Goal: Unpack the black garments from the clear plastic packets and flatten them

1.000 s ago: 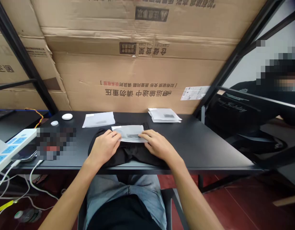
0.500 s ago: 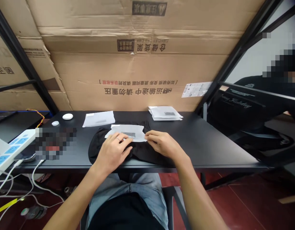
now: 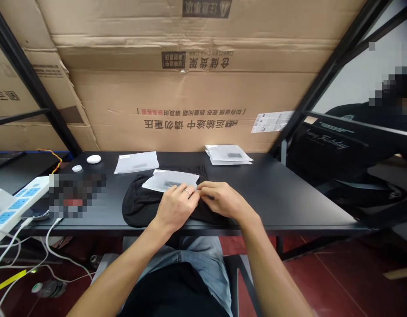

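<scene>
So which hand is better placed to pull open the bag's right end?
Probably the right hand: its fingertips pinch the right edge of the clear plastic bag lying on the black garment. The left hand meets it there but lies across the bag.

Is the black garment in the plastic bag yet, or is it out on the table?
Out. The black garment lies bunched on the table, with the plastic bag flat on top; both hands pinch the bag's near edge.
</scene>
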